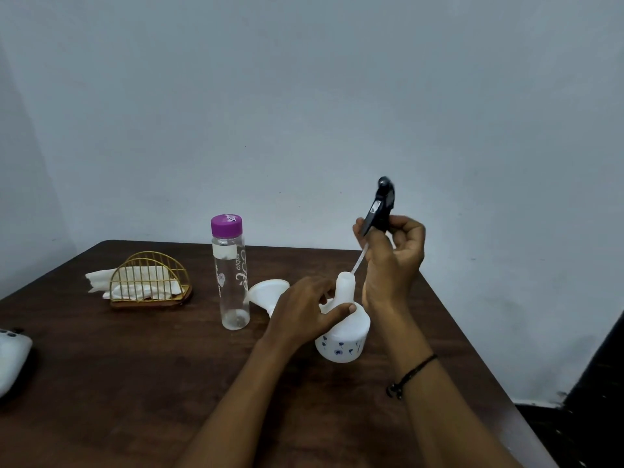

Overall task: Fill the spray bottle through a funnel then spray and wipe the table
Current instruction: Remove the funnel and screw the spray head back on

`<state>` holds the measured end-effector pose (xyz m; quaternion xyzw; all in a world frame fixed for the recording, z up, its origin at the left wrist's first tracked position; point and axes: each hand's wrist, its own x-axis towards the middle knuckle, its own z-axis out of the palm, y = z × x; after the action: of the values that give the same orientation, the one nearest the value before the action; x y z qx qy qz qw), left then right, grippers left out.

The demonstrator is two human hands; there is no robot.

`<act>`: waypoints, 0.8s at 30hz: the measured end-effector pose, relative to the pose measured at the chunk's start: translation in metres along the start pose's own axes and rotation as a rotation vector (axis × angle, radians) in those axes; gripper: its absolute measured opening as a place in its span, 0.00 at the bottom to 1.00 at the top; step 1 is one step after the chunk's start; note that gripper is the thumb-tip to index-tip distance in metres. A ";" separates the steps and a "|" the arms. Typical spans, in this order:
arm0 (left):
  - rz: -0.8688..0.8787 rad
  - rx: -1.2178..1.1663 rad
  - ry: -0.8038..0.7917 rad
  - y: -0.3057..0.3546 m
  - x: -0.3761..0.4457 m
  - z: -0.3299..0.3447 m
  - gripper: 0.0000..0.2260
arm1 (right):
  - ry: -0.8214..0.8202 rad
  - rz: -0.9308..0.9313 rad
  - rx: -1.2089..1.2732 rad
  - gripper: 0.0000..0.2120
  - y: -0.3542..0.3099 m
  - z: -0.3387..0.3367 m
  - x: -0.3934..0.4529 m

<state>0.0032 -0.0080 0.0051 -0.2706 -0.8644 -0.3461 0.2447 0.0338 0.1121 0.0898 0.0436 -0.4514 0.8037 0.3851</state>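
Observation:
A white spray bottle (342,342) with small blue flowers stands on the dark wooden table (135,383). My left hand (304,312) holds it at the shoulder, thumb across the front. My right hand (391,261) grips the black spray head (380,206) above the bottle's open neck. The head's thin dip tube (357,263) still runs down into the neck. A white funnel (266,293) lies on its side just behind my left hand. Left of it stands a clear water bottle (231,275) with a purple cap.
A gold wire holder (150,278) with white napkins sits at the back left. A white device (11,358) lies at the table's left edge. The table's right edge runs close past my right forearm, with dark floor beyond.

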 end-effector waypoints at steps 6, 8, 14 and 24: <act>-0.003 0.016 -0.002 0.001 0.000 -0.001 0.18 | -0.150 0.068 -0.213 0.16 0.030 -0.023 -0.014; -0.003 0.017 0.007 0.003 0.000 -0.002 0.17 | -0.204 0.100 -0.257 0.17 0.036 -0.026 -0.017; 0.002 0.015 -0.002 0.004 -0.002 -0.003 0.21 | -0.272 0.107 -0.252 0.16 0.037 -0.031 -0.023; 0.037 -0.028 0.028 0.003 0.001 0.000 0.18 | -0.212 0.024 -0.250 0.10 0.037 -0.035 -0.023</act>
<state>0.0042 -0.0060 0.0064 -0.2850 -0.8507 -0.3574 0.2593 0.0351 0.1140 0.0342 0.0744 -0.5866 0.7366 0.3284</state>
